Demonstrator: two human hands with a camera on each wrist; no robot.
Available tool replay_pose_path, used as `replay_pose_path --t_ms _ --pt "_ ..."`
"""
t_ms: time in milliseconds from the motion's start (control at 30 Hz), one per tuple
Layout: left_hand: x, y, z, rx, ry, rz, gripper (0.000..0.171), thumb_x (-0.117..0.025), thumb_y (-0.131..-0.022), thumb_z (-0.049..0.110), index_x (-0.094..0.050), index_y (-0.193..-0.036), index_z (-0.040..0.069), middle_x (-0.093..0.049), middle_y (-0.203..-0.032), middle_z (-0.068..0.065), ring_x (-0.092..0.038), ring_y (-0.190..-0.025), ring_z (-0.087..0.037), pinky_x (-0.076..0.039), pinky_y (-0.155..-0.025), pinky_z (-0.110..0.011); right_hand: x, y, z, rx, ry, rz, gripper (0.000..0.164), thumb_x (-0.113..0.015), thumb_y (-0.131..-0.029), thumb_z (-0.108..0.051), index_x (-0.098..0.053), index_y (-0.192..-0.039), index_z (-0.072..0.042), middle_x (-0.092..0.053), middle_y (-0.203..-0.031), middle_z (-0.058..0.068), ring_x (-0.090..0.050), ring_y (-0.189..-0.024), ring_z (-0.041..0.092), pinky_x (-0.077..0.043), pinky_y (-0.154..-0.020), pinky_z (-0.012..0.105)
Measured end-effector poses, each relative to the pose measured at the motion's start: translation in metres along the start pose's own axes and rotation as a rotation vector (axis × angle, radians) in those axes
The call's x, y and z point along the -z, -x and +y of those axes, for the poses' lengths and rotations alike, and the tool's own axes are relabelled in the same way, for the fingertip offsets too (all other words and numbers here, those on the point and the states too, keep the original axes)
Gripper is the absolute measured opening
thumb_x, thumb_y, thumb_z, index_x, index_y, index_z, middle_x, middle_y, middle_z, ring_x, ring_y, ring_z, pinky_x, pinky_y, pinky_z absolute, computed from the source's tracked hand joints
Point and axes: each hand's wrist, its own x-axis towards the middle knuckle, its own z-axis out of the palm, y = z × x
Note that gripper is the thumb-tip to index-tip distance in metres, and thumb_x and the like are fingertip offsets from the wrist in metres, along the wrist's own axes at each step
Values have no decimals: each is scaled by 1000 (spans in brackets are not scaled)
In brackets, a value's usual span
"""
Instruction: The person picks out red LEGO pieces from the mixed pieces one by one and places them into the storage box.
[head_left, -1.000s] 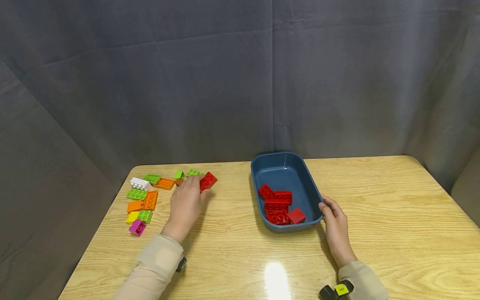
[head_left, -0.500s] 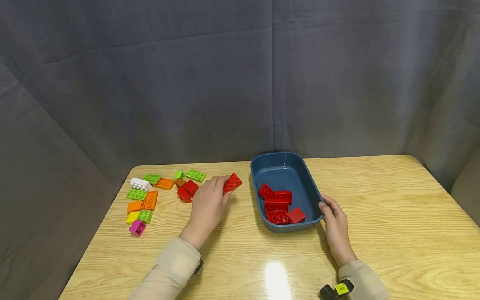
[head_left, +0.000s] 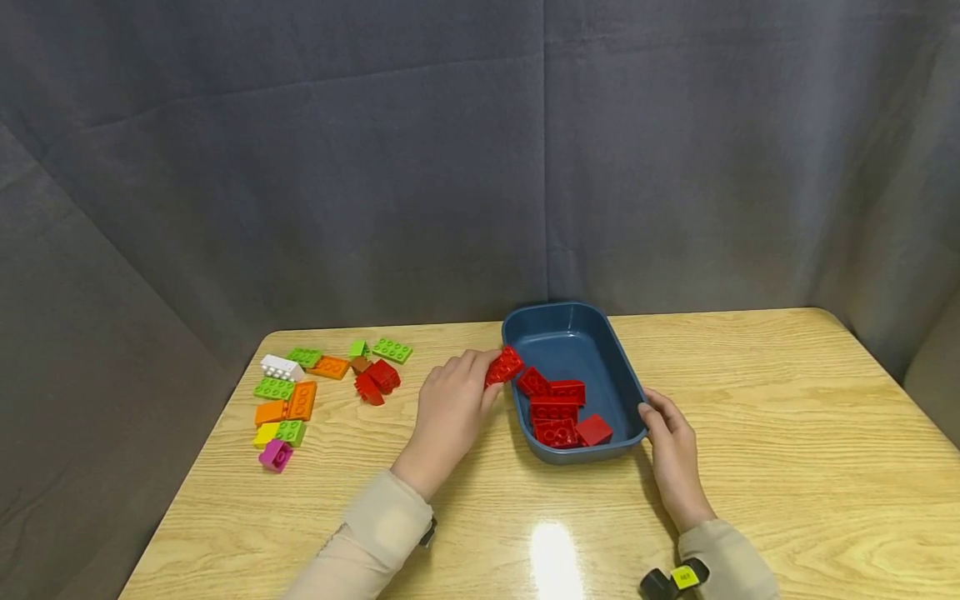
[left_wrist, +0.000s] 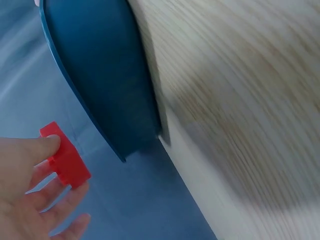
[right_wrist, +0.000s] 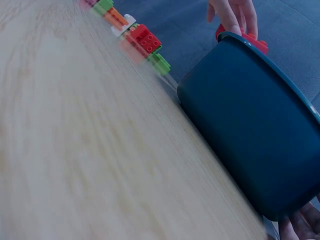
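In the head view my left hand (head_left: 453, 408) pinches a red toy brick (head_left: 504, 367) at the left rim of a blue bin (head_left: 573, 333). The left wrist view shows the thumb on one side of that red brick (left_wrist: 67, 157) and fingers on the other, above the rim. Several red bricks (head_left: 553, 410) lie in the near part of the bin. My right hand (head_left: 675, 454) holds the bin's near right corner, thumb on the rim and fingers against the outer wall, partly hidden.
Left of the bin lie more red bricks (head_left: 384, 377) beside a brown piece (head_left: 360, 365) and a green brick (head_left: 392, 350). Several orange (head_left: 302, 401), green, yellow, white and magenta (head_left: 275, 456) bricks sit near the table's left edge. A grey curtain (head_left: 450, 167) hangs behind the table.
My left hand has carried the red brick rightward from the loose bricks to the bin's left rim, uncovering the red bricks left behind. The right hand and the bin have stayed in place.
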Motion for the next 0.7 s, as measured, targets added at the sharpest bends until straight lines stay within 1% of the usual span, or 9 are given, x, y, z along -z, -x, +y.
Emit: replay_pose_path --t_ms 167,333,500,700 --pt "0 0 15 -9 -15 -43 46 -74 -90 29 -61 -131 12 -65 -114 -5 -62 -98 -21 -51 -81 -36 -1 1 0 2 12 8 46 -43 -107 -31 -47 -143 -3 -48 -142 7 -46 -122 9 -38 -95 11" --pt "-2 0 28 -48 -54 -75 48 -73 -91 32 -60 -133 13 -65 -116 -4 -61 -101 -20 -51 -83 -34 -1 1 0 5 8 6 46 -43 -107 -30 -47 -143 -3 -48 -142 7 -46 -122 9 -38 -95 11" --pt "-5 -3 38 -91 -95 -92 49 -74 -90 33 -61 -133 15 -64 -116 -2 -60 -101 -18 -50 -83 -32 -1 1 0 9 1 6 46 -43 -107 -30 -47 -143 -3 -47 -141 8 -47 -121 8 -38 -96 11" --pt "-10 -6 47 -114 -122 -112 49 -75 -89 34 -62 -132 17 -65 -116 0 -61 -101 -17 -50 -84 -31 -1 1 0 3 3 9 45 -43 -107 -30 -47 -143 -3 -47 -141 7 -47 -122 9 -38 -95 11"
